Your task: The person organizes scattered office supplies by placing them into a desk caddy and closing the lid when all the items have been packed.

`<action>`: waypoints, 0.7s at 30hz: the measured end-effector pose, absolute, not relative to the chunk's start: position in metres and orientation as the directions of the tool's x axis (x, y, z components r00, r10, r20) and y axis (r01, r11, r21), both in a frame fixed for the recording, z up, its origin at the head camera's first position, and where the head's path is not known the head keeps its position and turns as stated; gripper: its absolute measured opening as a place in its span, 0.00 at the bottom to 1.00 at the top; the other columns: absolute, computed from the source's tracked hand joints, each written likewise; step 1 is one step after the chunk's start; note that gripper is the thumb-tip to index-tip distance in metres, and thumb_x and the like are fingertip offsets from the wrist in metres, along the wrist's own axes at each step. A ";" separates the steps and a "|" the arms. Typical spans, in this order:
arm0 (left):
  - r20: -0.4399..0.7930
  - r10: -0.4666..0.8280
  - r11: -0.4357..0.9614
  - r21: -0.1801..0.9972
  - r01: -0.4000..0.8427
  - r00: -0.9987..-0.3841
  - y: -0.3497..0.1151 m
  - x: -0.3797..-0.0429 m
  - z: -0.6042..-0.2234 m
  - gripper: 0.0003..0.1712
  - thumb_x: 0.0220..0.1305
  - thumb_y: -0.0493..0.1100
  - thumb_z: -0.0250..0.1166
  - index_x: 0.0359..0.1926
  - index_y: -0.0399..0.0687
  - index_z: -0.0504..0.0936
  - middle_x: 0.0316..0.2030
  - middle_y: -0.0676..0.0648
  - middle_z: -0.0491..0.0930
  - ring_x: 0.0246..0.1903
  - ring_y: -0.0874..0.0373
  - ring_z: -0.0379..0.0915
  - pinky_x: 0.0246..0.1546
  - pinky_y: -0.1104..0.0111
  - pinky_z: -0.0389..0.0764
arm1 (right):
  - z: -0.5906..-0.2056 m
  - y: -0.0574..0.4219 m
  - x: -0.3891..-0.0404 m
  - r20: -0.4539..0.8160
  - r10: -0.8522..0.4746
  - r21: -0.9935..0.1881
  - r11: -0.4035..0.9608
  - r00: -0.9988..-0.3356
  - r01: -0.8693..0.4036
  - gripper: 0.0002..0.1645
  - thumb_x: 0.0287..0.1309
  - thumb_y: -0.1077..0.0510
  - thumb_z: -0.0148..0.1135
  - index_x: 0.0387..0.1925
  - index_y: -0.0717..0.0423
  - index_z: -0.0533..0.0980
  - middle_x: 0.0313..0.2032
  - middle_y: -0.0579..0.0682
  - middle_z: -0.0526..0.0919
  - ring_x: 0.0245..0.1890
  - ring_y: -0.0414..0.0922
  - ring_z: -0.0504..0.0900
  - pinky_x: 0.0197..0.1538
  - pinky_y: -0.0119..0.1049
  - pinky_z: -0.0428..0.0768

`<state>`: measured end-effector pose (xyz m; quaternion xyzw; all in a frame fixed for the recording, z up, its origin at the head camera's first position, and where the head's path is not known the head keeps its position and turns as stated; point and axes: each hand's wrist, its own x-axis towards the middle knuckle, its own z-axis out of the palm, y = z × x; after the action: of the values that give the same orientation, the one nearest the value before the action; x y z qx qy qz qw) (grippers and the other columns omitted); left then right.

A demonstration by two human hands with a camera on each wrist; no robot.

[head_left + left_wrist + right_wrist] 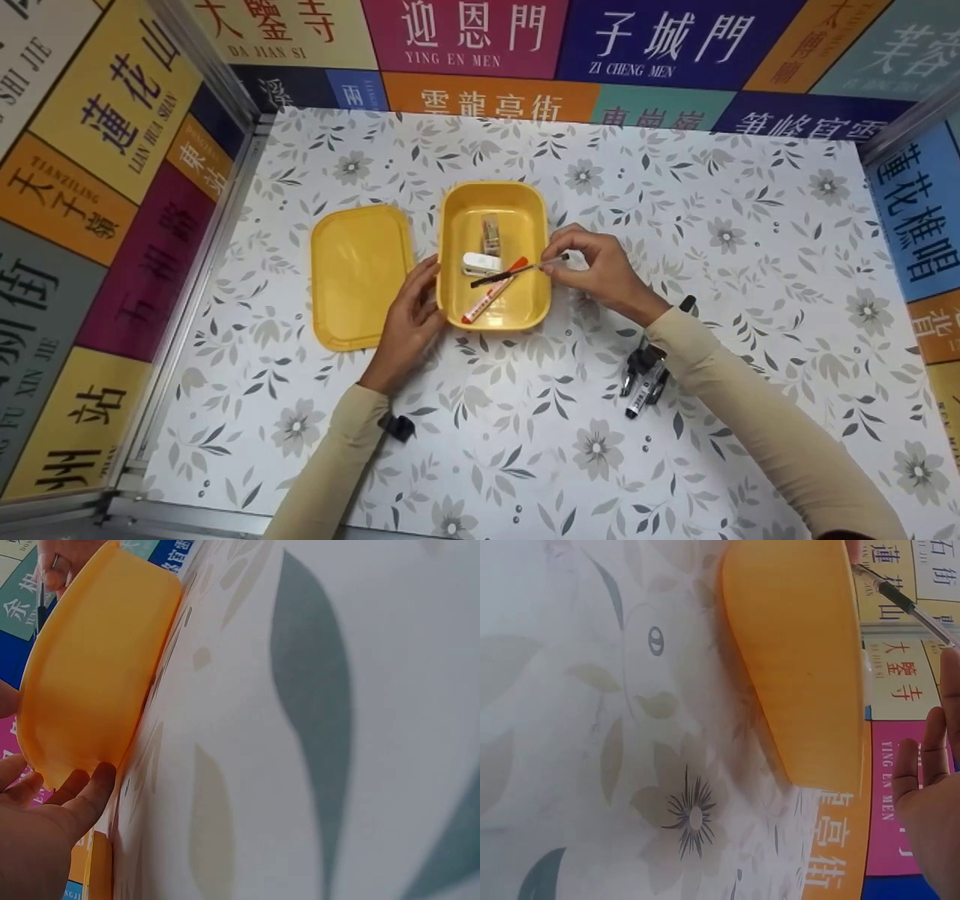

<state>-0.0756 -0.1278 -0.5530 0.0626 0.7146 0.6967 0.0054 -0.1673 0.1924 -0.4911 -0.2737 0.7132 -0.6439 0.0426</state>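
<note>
In the head view, a yellow plastic box (493, 196) stands open-topped in mid-table. My left hand (409, 319) holds its left side near the front corner; the left wrist view has those fingers (94, 799) bent against the outer wall. Over the right rim, my right hand (600, 268) pinches a slim clear pen (489, 280) with black parts, its black end slanting over the inside of the box. Inside lie a red-and-white marker (482, 304), a small white item like a mini stapler (481, 263) and a small clear-and-brownish item (490, 234) whose kind is unclear.
A yellow lid (360, 277) lies flat left of the box. Black-capped markers (640, 397) and other dark items lie by the right forearm, partly hidden by the sleeve. Panels with printed lettering (465, 34) border the floral tabletop (450, 420).
</note>
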 end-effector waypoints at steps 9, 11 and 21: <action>0.094 0.102 0.011 0.995 0.096 -0.990 -0.128 -0.075 -0.553 0.41 0.73 0.25 0.63 0.84 0.43 0.66 0.85 0.53 0.59 0.80 0.50 0.64 0.79 0.64 0.71 | -0.499 0.184 -0.170 0.309 -0.500 -0.914 0.080 -0.809 -0.398 0.11 0.58 0.76 0.75 0.41 0.64 0.89 0.43 0.60 0.86 0.58 0.62 0.78 0.71 0.40 0.78; 0.090 0.102 0.024 0.995 0.092 -0.991 -0.128 -0.075 -0.553 0.41 0.73 0.25 0.63 0.84 0.44 0.66 0.85 0.55 0.59 0.80 0.52 0.64 0.79 0.65 0.71 | -0.501 0.183 -0.171 0.318 -0.504 -0.906 0.087 -0.803 -0.414 0.12 0.57 0.76 0.73 0.41 0.63 0.88 0.43 0.59 0.86 0.57 0.61 0.79 0.69 0.40 0.79; 0.087 0.099 0.027 0.996 0.090 -0.991 -0.128 -0.075 -0.553 0.41 0.73 0.24 0.62 0.84 0.44 0.67 0.84 0.57 0.59 0.81 0.52 0.62 0.79 0.67 0.69 | -0.506 0.171 -0.172 0.377 -0.531 -0.862 0.098 -0.758 -0.497 0.14 0.51 0.78 0.75 0.37 0.63 0.88 0.40 0.60 0.85 0.53 0.53 0.79 0.60 0.34 0.79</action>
<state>-0.0755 -0.1278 -0.5531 0.0660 0.7166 0.6943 0.0032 -0.1718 0.1714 -0.5057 -0.3472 0.7407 -0.5751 0.0150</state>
